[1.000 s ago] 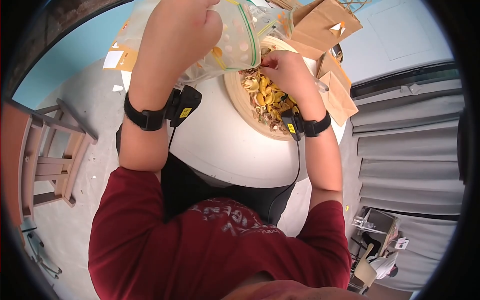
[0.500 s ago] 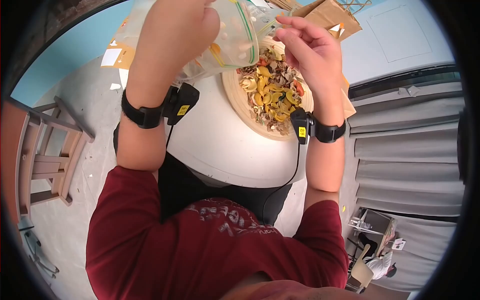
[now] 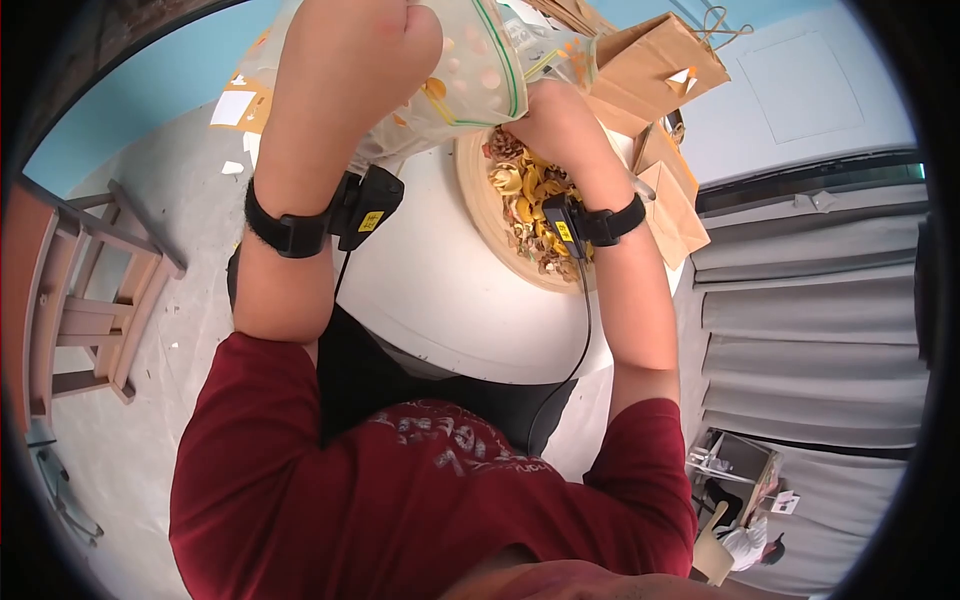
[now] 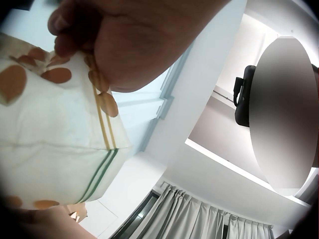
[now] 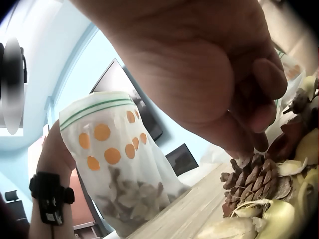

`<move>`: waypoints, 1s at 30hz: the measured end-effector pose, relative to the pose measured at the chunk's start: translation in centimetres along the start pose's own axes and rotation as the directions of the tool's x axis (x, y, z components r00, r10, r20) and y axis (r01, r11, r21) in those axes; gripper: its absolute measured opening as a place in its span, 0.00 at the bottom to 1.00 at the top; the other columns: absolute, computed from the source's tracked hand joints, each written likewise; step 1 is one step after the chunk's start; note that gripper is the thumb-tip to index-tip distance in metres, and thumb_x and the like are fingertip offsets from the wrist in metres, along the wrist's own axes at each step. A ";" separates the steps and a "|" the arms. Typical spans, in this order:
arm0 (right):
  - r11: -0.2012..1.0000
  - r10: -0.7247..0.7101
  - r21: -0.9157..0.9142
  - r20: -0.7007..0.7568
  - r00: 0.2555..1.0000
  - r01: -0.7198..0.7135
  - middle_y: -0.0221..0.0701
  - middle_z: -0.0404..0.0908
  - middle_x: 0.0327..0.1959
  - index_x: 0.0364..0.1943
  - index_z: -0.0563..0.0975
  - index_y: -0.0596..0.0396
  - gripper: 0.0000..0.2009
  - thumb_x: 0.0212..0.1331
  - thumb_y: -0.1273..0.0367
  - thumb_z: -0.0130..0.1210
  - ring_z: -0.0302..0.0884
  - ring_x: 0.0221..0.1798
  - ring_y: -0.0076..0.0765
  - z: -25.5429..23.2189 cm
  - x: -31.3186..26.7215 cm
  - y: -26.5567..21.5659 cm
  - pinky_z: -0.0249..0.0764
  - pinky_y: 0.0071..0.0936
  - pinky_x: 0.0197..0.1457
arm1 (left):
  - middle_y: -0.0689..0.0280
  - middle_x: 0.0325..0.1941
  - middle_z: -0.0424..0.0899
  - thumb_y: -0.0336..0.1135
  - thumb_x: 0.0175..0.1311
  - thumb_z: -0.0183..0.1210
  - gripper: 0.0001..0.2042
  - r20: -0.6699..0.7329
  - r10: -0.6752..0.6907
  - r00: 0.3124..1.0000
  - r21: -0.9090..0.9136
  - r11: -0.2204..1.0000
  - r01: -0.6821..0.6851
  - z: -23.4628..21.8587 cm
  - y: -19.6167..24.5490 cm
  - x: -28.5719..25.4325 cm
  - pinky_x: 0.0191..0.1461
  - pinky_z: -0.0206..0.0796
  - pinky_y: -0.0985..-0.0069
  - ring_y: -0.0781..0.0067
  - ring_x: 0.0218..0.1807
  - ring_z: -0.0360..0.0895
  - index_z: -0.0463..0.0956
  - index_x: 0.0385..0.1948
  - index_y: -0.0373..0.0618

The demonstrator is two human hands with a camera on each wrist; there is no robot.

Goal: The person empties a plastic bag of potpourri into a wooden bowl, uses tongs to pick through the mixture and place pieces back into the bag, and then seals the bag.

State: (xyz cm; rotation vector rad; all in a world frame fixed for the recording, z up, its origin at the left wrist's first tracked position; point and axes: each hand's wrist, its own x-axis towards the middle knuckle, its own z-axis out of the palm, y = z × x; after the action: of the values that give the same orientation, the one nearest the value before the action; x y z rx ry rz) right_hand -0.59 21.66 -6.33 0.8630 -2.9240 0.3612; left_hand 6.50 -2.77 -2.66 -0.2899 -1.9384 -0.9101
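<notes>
- The left hand point(image 3: 370, 50) holds the bag point(image 3: 478, 65) by its upper rim, above the far part of the surface point(image 3: 430, 280), left of the tray point(image 3: 485, 215); its fingers point(image 4: 67, 42) are bent and pinch the plastic
- The bag is whitish and see-through, with orange dots and green stripes along its mouth; in the right wrist view it is nearly upright, slightly tilted, with pale and brown pieces showing through its lower part
- The right hand point(image 3: 562, 125) is over the far side of the tray, its fingers bent down, close together, at the top of the pinecone point(image 5: 251, 181); I cannot tell whether they pinch it
- The pinecone lies in the tray near the far left rim, next to yellow pieces point(image 3: 540, 188) and smaller brown bits
- The tray is round and pale, set toward the right edge of the surface, well apart from the near edge
- A second dotted bag point(image 3: 565, 58) lies beyond the tray
- A paper bag point(image 3: 650, 75) stands at the far right edge of the surface, with a smaller one point(image 3: 675, 205) nearer along the right edge
- A chair point(image 3: 95, 315) is on the floor beyond the left edge; a grey curtain point(image 3: 810, 320) hangs beyond the right edge
</notes>
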 end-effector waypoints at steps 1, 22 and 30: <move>1.000 -0.027 -0.007 -0.026 0.999 0.027 0.45 0.87 0.34 0.39 0.88 0.57 0.11 0.49 0.73 0.66 0.86 0.40 0.52 0.4 0.0 0.1 0.81 0.41 0.46 | 0.41 0.33 0.84 0.25 0.56 0.54 0.11 0.010 -0.012 1.000 0.006 1.000 0.012 -0.1 0.0 0.0 0.45 0.77 0.55 0.38 0.38 0.83 0.85 0.33 0.32; 0.771 0.286 0.598 -0.013 0.958 -0.222 0.30 0.87 0.31 0.39 0.84 0.64 0.09 0.57 0.72 0.67 0.84 0.31 0.24 -5.8 -2.0 1.2 0.76 0.24 0.33 | 0.42 0.32 0.85 0.25 0.56 0.55 0.10 0.121 0.027 0.992 0.005 1.000 -0.028 -0.3 1.3 -0.2 0.46 0.76 0.53 0.39 0.38 0.83 0.85 0.33 0.32; 0.611 0.144 0.791 -0.164 0.976 0.043 0.30 0.87 0.33 0.48 0.85 0.63 0.10 0.66 0.73 0.65 0.80 0.30 0.19 -8.5 -3.4 -4.1 0.71 0.18 0.30 | 0.42 0.31 0.84 0.25 0.56 0.55 0.10 0.289 0.008 0.957 0.011 1.000 -0.012 0.8 1.2 -0.4 0.46 0.75 0.52 0.39 0.37 0.82 0.85 0.32 0.33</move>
State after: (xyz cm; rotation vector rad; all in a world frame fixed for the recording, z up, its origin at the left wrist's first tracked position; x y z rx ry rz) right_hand 4.50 22.17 2.29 0.7097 -2.5061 1.7364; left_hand 6.90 -1.31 -2.64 -0.4461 -2.2067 -0.8872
